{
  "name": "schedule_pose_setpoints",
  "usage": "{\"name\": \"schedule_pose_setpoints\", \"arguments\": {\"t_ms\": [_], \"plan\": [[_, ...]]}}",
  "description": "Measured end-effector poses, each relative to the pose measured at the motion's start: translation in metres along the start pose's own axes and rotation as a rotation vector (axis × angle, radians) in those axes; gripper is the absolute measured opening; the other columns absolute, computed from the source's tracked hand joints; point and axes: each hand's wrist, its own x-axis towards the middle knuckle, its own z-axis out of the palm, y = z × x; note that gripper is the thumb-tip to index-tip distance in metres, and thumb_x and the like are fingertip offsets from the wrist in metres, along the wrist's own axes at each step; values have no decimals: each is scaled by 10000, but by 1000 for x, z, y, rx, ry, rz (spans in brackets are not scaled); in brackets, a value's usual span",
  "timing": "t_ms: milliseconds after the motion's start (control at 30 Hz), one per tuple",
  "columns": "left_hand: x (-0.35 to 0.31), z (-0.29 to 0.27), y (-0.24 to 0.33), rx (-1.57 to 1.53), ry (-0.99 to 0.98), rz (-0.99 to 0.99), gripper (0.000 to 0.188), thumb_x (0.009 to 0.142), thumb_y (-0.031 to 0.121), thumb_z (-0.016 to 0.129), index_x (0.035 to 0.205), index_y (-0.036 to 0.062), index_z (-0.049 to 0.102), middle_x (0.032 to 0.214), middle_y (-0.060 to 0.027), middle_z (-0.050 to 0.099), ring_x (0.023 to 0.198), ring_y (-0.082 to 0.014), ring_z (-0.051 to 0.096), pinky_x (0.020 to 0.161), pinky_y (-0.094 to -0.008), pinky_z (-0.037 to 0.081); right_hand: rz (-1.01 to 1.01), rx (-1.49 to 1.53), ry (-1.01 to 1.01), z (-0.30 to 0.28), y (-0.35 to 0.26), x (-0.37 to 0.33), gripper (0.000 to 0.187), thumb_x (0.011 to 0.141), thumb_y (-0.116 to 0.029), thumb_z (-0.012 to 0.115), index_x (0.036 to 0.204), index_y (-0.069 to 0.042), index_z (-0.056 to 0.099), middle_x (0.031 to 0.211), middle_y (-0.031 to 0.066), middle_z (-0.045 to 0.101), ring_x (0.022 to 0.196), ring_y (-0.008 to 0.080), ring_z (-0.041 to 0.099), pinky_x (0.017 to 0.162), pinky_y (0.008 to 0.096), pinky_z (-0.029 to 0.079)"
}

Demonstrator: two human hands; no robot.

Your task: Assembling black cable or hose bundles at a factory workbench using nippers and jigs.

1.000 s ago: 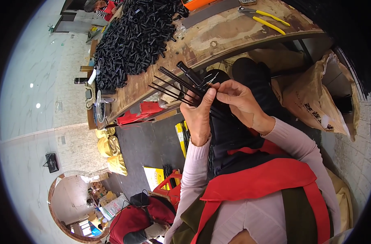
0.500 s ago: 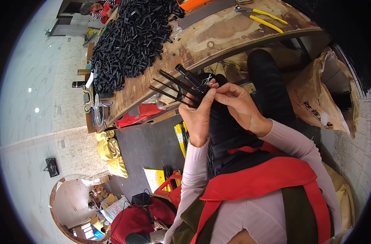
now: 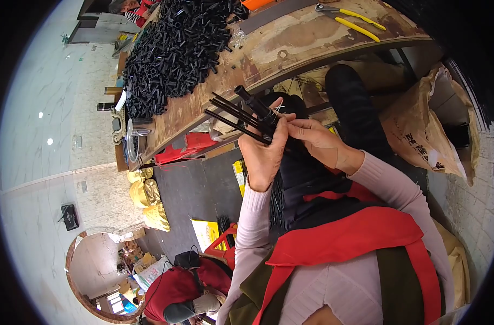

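My left hand [image 3: 263,157] is closed around a black tube with several thin black rods [image 3: 246,120] pointing up and left. The tube has a thicker, ringed collar [image 3: 257,107] at its upper part. Against the left thumb, my right hand [image 3: 324,145] pinches with thumb and forefinger; what lies between those fingertips is too small to make out. Thin pale wire ends [image 3: 278,108] stick out beside the collar, just above the fingertips. Both hands are over my lap, close to the bench edge.
On the wooden bench [image 3: 290,40] lie a large heap of short black tubes [image 3: 176,65], yellow-handled pliers [image 3: 358,24] and an orange container [image 3: 256,4]. An open brown sack [image 3: 414,127] stands to the right. Another person in dark red [image 3: 182,290] is at lower left.
The tube and rods have tilted slightly, and my right hand's fingers have shifted a little along the left thumb. The person at lower left has moved.
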Motion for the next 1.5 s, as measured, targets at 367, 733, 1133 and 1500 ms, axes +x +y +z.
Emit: {"name": "schedule_pose_setpoints", "arguments": {"t_ms": [367, 733, 1133, 1500], "plan": [[11, 19, 2, 93, 51, 33, 183, 905, 6, 592, 1048, -81, 666, 1128, -124, 697, 861, -111, 654, 791, -266, 519, -4, -7, 71, -9, -1, 3, 321, 963, -170, 603, 1251, -30, 616, 1202, -9, 619, 1147, 90, 535, 1027, 237, 362], [74, 12, -31, 54, -330, -166, 193, 960, 78, 532, 943, -52, 674, 936, -100, 719, 1141, -245, 617, 928, -359, 458, -640, -2230, 776, -58, -193, 15, 439, 814, -213, 714, 1195, -40, 583, 1127, 162, 529, 1062, 346, 490, 907, 461, 411], [50, 15, -19, -297, -407, -28, 192, 1000, 124, 488, 1013, -44, 579, 865, -112, 640, 966, -263, 641, 916, -390, 470, -466, -841, 383, -61, -212, -4, 334, 1014, -311, 461, 1070, 5, 554, 820, 59, 561, 733, 123, 537, 655, 242, 421], [-19, 19, -19, -756, -274, -145, 318, 930, 144, 658, 1178, -5, 525, 737, 20, 487, 600, -73, 427, 543, -229, 342, 26, -1501, 136, 34, -156, -91, 249, 961, -140, 549, 1142, 26, 593, 851, 69, 587, 703, 109, 544, 677, 258, 455]]}}
